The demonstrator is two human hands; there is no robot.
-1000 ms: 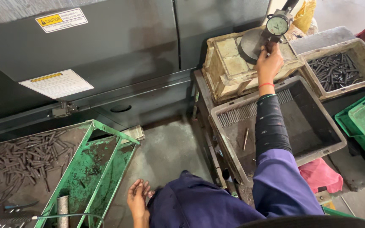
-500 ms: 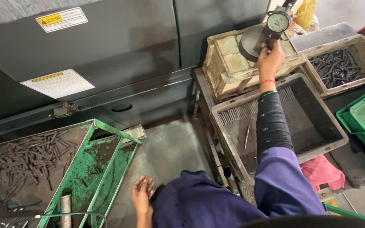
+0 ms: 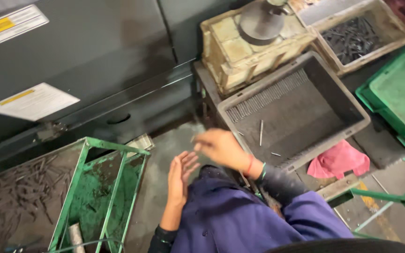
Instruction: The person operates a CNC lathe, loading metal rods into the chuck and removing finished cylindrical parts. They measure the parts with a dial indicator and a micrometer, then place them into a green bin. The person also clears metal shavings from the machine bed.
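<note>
My left hand (image 3: 181, 175) is raised in front of my blue-sleeved lap, palm up and fingers apart, holding nothing. My right hand (image 3: 219, 147) is blurred just right of it, by the near left corner of a grey plastic crate (image 3: 348, 110). Its fingers are curled, and I cannot tell whether they pinch anything. A few loose metal pins (image 3: 261, 132) lie on the crate floor, and a row of pins (image 3: 263, 96) lines its far wall. Behind the crate, a tan crate (image 3: 240, 56) carries a round metal gauge base (image 3: 258, 23).
A tray of dark pins (image 3: 352, 40) stands at the back right, with green crates (image 3: 399, 93) at the right edge. A pink cloth (image 3: 338, 159) lies below the grey crate. At the lower left are a green metal frame (image 3: 104, 187) and another pin tray (image 3: 15, 201). A dark machine housing (image 3: 94, 56) fills the back.
My right hand has come down from the dial gauge on the tan crate to just in front of me. My left hand has lifted from my lap toward it.
</note>
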